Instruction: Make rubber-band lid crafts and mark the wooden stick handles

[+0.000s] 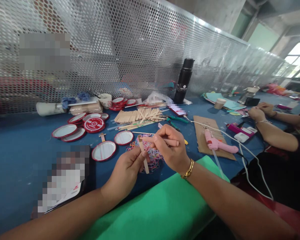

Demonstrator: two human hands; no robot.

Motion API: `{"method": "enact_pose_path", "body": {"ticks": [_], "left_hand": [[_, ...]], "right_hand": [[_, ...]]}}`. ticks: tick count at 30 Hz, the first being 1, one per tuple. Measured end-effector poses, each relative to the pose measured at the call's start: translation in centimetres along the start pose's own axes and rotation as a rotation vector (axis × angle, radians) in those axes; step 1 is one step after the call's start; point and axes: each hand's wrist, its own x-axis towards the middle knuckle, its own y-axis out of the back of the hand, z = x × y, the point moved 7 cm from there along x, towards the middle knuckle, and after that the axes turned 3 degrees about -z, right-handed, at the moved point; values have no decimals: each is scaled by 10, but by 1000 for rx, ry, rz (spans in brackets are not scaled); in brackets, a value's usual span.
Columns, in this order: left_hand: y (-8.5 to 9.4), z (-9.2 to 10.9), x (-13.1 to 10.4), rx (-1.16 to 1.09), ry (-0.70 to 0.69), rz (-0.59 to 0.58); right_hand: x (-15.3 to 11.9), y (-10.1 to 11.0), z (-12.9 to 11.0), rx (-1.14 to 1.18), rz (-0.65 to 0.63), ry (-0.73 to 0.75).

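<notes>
My left hand (127, 170) is closed on a flat wooden craft stick (146, 165), which stands nearly upright between thumb and fingers. My right hand (171, 148) pinches a tan, pen-shaped stick (173, 142). The tip of this stick meets the craft stick near its top, where a brownish patch shows. Beneath both hands lies a tangle of multicoloured thread (153, 153), partly hidden by them. Left of it are two red-rimmed jar lids, a small one (123, 137) and a larger one (104, 151), with a short wooden piece (102, 137) at the larger lid's edge.
Craft sticks (140, 115) lie in a pile behind the hands, beside more lids (94, 124). A pink glue gun (217, 143) rests on cardboard (198, 125) at right, its white cable looping. A black bottle (183, 81) stands behind. Another person's hands (258, 113) are at far right.
</notes>
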Motion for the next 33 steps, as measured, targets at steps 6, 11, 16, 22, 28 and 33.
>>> {"method": "enact_pose_path", "body": {"ticks": [6, 11, 16, 22, 28, 33], "left_hand": [[0, -2, 0, 7, -5, 2], [1, -3, 0, 13, -8, 8], [1, 0, 1, -5, -22, -2], [1, -1, 0, -23, -18, 13], [1, -3, 0, -38, -14, 11], [1, -4, 1, -54, -5, 12]], "right_hand": [[-1, 3, 2, 7, 31, -6], [0, -1, 3, 7, -11, -9], [-1, 1, 4, 15, 20, -26], [0, 0, 2, -1, -10, -21], [-1, -1, 3, 22, -15, -15], [0, -1, 3, -2, -25, -11]]}}
